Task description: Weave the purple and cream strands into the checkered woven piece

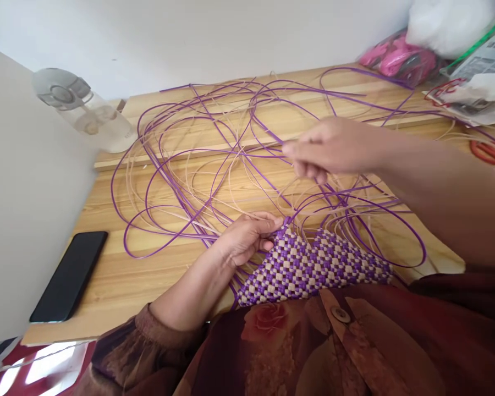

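Note:
A purple and beige woven piece [301, 264] lies against my body at the table's front edge, with long loose strands running out of its upper edge. My left hand [251, 236] is closed on the piece's upper left corner, thumb and fingers pinching it. Above and to the right, my right hand [317, 148] is raised over the table with its fingers closed. A purple strand [272, 136] meets its fingertips. The hand's underside is partly hidden. Purple and beige strands [173, 181] loop in a wide tangle across the table beyond both hands.
On the wooden table [119, 192] a black phone [70, 275] lies at the left. A clear bottle with a grey lid [86, 110] stands at the back left. Bags with pink items [396, 58] and orange-handled scissors [484, 151] are at the right. A wall borders the back.

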Motion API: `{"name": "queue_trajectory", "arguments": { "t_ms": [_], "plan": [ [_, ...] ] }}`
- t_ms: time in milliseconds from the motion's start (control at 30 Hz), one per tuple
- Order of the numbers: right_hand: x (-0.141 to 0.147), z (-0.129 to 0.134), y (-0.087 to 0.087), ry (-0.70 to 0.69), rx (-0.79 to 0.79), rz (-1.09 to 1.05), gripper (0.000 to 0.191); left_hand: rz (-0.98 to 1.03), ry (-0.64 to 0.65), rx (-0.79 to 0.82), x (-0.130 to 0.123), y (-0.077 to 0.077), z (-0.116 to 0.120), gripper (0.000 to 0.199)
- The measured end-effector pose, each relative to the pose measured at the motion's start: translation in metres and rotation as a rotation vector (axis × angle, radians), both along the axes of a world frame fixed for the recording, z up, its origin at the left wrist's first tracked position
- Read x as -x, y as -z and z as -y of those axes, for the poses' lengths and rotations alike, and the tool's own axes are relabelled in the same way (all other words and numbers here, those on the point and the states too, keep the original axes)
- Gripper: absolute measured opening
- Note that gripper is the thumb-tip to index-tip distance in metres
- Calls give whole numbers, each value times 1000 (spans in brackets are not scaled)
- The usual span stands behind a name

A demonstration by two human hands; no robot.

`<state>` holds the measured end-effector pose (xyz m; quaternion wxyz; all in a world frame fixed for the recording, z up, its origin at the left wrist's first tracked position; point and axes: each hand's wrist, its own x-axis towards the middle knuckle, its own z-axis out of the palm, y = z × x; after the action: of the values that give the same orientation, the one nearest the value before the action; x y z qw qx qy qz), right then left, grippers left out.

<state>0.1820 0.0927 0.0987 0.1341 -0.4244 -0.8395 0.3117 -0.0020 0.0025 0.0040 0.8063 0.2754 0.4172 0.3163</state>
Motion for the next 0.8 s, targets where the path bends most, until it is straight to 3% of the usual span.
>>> {"name": "queue_trajectory", "arguments": {
  "t_ms": [100, 200, 267, 400, 567, 667, 800],
  "plan": [
    [-13, 52, 10, -184, -146, 80, 18, 14, -11, -20, -1, 2, 0, 21],
    [-13, 96, 35, -171, -409, 33, 15, 23, -14, -49, -1, 3, 0, 18],
    [-10, 109, 50, -129, -528, 24, 15, 12, -14, -60, -1, 4, 1, 19],
    [-7, 108, 60, -80, -627, 38, 18, -16, -8, -75, -1, 5, 1, 18],
    [1, 102, 51, -236, -582, 155, 19, -17, -13, -128, 0, 9, 2, 13],
    [5, 110, 48, -285, -624, 97, 17, 10, 4, -133, 0, 8, 2, 15],
    [2, 121, 52, -157, -610, -96, 20, -18, -1, -132, -1, 4, 2, 20]
  ]
}}
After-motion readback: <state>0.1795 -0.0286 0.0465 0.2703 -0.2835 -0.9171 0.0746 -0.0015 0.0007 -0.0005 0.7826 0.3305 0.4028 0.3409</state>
